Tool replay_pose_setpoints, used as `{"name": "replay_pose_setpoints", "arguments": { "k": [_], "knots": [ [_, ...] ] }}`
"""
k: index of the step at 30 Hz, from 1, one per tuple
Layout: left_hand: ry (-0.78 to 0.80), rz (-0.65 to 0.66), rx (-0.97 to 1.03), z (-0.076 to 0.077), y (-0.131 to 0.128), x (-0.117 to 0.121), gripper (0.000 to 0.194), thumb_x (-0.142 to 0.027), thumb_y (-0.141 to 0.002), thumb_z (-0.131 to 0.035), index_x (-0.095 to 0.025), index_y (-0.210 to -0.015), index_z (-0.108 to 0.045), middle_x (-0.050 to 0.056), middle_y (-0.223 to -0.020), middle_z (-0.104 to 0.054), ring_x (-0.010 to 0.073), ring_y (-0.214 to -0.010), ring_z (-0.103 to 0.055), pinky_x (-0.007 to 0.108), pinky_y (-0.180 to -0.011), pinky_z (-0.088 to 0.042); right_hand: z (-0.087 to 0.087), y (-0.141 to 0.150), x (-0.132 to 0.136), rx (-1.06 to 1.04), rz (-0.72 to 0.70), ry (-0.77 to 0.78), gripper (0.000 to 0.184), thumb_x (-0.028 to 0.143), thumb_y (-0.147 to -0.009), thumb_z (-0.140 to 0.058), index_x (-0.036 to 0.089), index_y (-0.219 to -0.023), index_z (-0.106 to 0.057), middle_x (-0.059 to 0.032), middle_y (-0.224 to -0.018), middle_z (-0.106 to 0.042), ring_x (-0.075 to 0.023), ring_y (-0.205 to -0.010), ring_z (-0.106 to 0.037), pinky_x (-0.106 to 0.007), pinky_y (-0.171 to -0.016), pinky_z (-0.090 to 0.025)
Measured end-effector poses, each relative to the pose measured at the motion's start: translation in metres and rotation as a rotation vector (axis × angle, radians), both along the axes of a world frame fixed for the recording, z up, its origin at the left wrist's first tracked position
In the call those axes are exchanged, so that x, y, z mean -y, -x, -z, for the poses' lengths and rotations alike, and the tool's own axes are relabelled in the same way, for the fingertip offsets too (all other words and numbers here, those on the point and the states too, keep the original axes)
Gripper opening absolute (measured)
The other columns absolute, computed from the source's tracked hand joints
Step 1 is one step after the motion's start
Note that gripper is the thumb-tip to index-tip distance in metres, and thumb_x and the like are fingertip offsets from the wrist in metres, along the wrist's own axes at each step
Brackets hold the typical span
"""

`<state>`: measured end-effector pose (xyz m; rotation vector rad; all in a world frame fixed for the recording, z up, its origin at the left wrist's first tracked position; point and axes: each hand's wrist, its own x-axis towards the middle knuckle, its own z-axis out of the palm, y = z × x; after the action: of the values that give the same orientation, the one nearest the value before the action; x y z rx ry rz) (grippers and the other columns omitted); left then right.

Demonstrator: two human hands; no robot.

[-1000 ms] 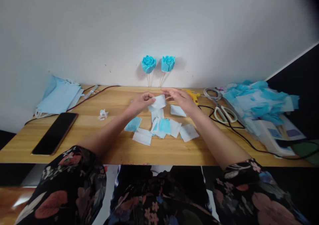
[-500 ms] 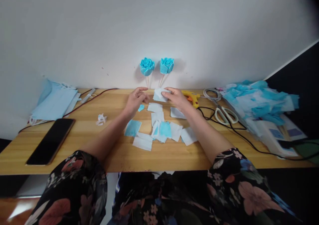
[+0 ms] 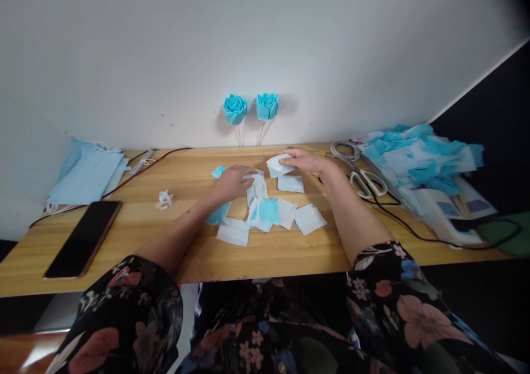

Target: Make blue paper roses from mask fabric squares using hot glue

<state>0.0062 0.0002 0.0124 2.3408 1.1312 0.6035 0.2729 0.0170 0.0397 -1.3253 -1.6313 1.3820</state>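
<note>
Between the thumb and fingers of my right hand point(image 3: 305, 161) is a small stack of white fabric squares point(image 3: 275, 167), held just above the table. My left hand point(image 3: 235, 185) reaches in with its fingertips closed on the edge of a white fabric square point(image 3: 257, 185); its other fingers are partly hidden. Loose white and blue squares point(image 3: 270, 210) overlap in front of my hands. A single white square point(image 3: 290, 183) lies below the held stack. Beyond my left hand sits a small blue scrap point(image 3: 218, 171).
Two blue fabric roses point(image 3: 234, 109) on sticks lean at the wall. To the right are scissors point(image 3: 368, 185), a mostly hidden yellow glue gun point(image 3: 313, 151), cables and a heap of blue-white pieces point(image 3: 422, 156). Face masks point(image 3: 89, 172) and a phone point(image 3: 83, 239) lie left.
My right hand has moved slightly right with the stack, uncovering more of the square below it. My left hand has come down toward me, onto the nearer white squares.
</note>
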Motion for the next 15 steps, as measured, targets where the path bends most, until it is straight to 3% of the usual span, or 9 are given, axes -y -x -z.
{"name": "replay_pose_setpoints", "arguments": {
  "k": [3,7,9,11,15],
  "knots": [
    [-0.024,0.030,-0.078,0.000,-0.001,0.004,0.033,-0.024,-0.089,-0.053,-0.018,-0.116,-0.072,0.010,-0.120,-0.075,0.0279,-0.112,-0.067,0.040,-0.100,-0.049,0.002,-0.005,0.000,0.015,-0.027,0.076,0.018,0.031,-0.068,-0.080,0.019,-0.079,-0.073,0.0003,-0.073,-0.068,-0.0130,-0.065,-0.058,-0.025,-0.059,-0.047],
    [0.083,0.083,0.014,-0.006,-0.005,0.009,0.031,-0.030,-0.092,-0.051,-0.019,-0.112,-0.071,0.006,-0.103,-0.077,0.0206,-0.089,-0.068,0.031,-0.081,-0.050,0.007,0.005,0.000,-0.014,-0.195,0.167,0.025,0.037,-0.070,-0.081,0.018,-0.084,-0.073,0.0007,-0.075,-0.068,-0.0123,-0.065,-0.058,-0.026,-0.062,-0.047],
    [0.097,0.033,0.092,-0.009,-0.006,0.010,0.027,-0.032,-0.091,-0.051,-0.018,-0.103,-0.071,0.004,-0.091,-0.075,0.0178,-0.079,-0.065,0.028,-0.072,-0.046,0.010,0.016,0.001,-0.124,-0.145,0.059,0.029,0.040,-0.071,-0.081,0.018,-0.088,-0.074,0.0008,-0.079,-0.069,-0.0110,-0.068,-0.058,-0.025,-0.065,-0.046],
    [0.073,-0.042,0.157,-0.009,-0.007,0.009,0.024,-0.034,-0.090,-0.051,-0.017,-0.090,-0.069,0.003,-0.082,-0.071,0.0164,-0.075,-0.061,0.027,-0.069,-0.043,0.011,0.030,0.002,-0.311,0.027,-0.046,0.031,0.042,-0.071,-0.081,0.020,-0.091,-0.073,0.0018,-0.082,-0.069,-0.0104,-0.071,-0.058,-0.025,-0.070,-0.047],
    [0.124,-0.160,0.262,-0.009,-0.005,0.005,0.027,-0.037,-0.087,-0.054,-0.017,-0.072,-0.064,0.002,-0.072,-0.065,0.0149,-0.070,-0.057,0.027,-0.065,-0.039,0.009,0.056,0.007,-0.500,0.045,0.016,0.036,0.043,-0.065,-0.086,0.021,-0.088,-0.071,0.0000,-0.082,-0.070,-0.0144,-0.077,-0.062,-0.029,-0.075,-0.052]
  ]
}}
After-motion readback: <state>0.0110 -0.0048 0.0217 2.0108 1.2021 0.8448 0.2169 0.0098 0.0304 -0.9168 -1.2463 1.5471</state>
